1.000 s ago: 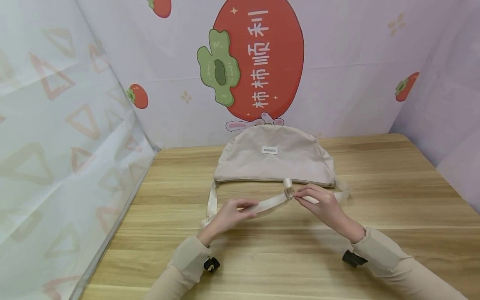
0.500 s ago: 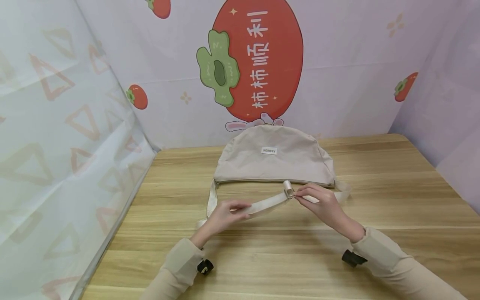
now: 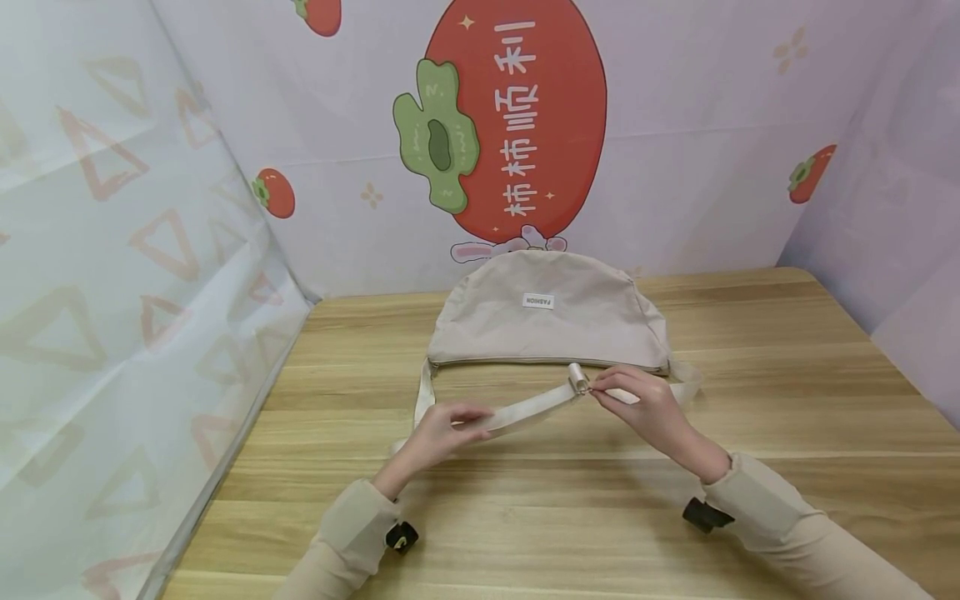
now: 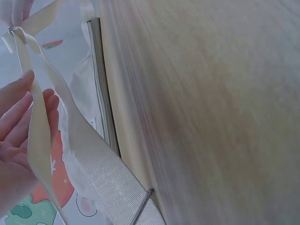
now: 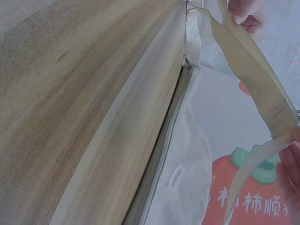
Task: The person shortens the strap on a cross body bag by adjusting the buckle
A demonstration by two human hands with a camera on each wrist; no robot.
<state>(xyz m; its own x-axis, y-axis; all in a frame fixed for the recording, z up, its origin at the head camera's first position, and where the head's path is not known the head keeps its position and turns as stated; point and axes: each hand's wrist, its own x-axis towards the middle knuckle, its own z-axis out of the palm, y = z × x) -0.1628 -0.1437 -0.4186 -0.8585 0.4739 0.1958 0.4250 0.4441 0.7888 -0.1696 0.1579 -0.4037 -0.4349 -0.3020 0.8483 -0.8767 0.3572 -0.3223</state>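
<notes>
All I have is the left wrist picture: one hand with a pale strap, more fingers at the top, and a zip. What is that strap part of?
Observer: A beige bag. The head view shows its whole front on the wooden table, the curved edge toward the backdrop.
Visitor: Does it have any writing on it?
Observer: Yes, a small white label reads FASHION, upside down in the head view.
Visitor: And whose fingers are those at the top of mine?
Observer: The same person's right hand; in the head view its forearm, in a pale sleeve, comes in from the lower right.
</notes>
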